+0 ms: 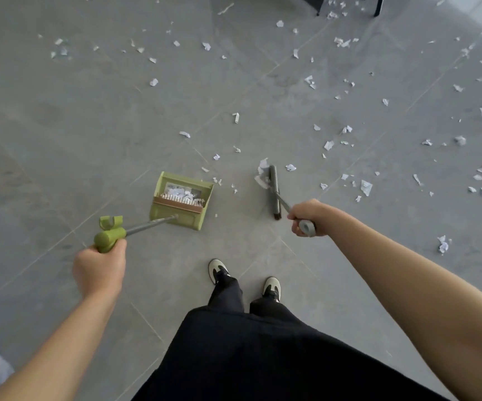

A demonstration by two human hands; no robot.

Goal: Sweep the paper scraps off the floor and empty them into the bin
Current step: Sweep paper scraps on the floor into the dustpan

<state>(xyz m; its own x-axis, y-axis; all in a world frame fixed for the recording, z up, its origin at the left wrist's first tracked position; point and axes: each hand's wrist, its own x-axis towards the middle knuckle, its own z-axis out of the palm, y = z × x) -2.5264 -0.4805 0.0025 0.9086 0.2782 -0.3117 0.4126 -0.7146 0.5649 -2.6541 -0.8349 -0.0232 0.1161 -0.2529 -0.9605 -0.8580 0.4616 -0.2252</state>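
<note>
The person stands over a grey tiled floor (pixel 60 125) with a tool in each hand. The left hand (pixel 99 270) has its fingers wrapped around the green grip of the long-handled dustpan (pixel 180 199), which sits on the tiles just left of centre, its open mouth turned to the far right, toward the broom. That placement makes sense: the pan waits where a short stroke can push litter straight into it. Some paper scraps (pixel 180 194) already lie inside it, behind a row of comb teeth (presumably for raking the bristles clean).

The right hand (pixel 306 217) is curled tight around the grey broom handle, near its top end. The broom (pixel 274 192) has its narrow head down on the floor to the right of the pan, and a couple of larger white pieces (pixel 262 175) sit against its left face, so it seems to be herding them leftward across the short gap to the pan.

Most of the work looks undone. Loose scraps (pixel 364 134) are strewn thickly across the far and right parts of the floor, with a thinner scatter at far left, and one crumpled bit (pixel 442 244) lies near, on the right. Dark furniture legs (pixel 378 7) stand at the far edge, with more paper among them. No bin is in sight, so emptying will likely mean carrying the pan elsewhere.
</note>
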